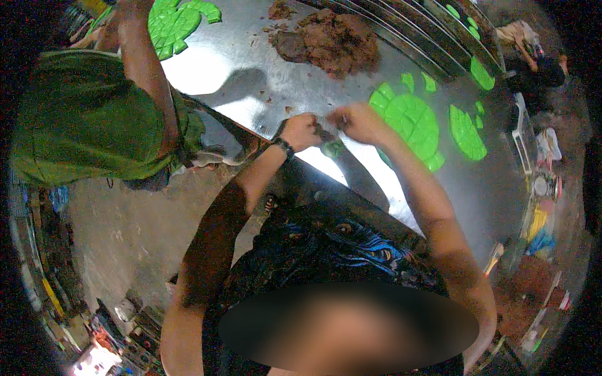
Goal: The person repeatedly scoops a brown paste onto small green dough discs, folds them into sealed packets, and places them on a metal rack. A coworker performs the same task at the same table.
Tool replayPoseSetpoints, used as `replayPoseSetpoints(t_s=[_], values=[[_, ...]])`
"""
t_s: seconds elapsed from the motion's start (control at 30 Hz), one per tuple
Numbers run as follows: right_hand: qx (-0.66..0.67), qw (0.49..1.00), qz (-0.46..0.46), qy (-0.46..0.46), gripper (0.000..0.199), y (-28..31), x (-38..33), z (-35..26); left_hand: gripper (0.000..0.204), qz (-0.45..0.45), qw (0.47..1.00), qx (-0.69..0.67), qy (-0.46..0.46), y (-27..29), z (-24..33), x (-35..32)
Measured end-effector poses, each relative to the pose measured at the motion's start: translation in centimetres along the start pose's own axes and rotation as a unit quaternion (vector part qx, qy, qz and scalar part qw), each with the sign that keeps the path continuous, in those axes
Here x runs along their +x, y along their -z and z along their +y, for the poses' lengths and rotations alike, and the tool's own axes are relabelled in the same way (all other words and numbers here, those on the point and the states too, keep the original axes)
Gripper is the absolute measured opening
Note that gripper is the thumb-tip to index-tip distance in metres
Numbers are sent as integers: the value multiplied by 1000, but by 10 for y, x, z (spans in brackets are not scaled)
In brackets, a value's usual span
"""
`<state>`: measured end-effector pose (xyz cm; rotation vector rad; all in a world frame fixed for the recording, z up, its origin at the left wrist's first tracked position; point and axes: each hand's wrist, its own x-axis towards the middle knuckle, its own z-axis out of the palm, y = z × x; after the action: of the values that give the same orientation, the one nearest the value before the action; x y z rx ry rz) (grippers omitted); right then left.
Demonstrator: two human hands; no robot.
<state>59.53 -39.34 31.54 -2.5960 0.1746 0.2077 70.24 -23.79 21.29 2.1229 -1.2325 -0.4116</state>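
Both of my hands are close together over the shiny metal table [244,47]. My left hand [301,131], with a dark band on its wrist, has its fingers curled inward. Opposite it, my right hand [360,122] is bent with its fingers closed and a little blurred. What lies in the fingers, if anything, is too small to make out. A dull green patch [332,148] shows just below the hands; I cannot tell whether it is a piece or a reflection. Right of my right hand lies a bright green segmented round shape [411,122], with loose green pieces [467,133] beside it.
A crumbly brown clay-like mound [338,41] sits at the far side. Dark slats [401,31] run along the back right. Another person in a green shirt [81,119] stands at my left, near a second green segmented shape [172,26]. Assorted items [542,188] line the right.
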Motion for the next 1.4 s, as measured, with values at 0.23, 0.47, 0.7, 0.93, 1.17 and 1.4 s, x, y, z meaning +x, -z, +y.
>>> replayPoseSetpoints(t_s=[0.23, 0.47, 0.7, 0.93, 1.17, 1.4], values=[[-150, 960, 219, -87, 47, -94, 20, -41, 46, 251, 944, -138, 162, 30, -53, -65], [-75, 996, -26, -35, 46, -92, 0, 12, 33, 247, 902, -321, 153, 7, -42, -31], [23, 960, -196, 198, 36, 21, -20, 27, 16, 186, 970, 68, -141, -16, -2, 11], [-153, 842, 486, 174, 39, 366, 16, 141, 16, 219, 969, 50, -99, -33, -5, 3], [-237, 939, 185, -166, 23, 388, 133, 294, 33, 134, 983, 43, 117, -45, -42, -12], [112, 863, 473, 138, 20, 304, 59, 280, 28, 89, 990, 80, 69, -29, -26, -2]])
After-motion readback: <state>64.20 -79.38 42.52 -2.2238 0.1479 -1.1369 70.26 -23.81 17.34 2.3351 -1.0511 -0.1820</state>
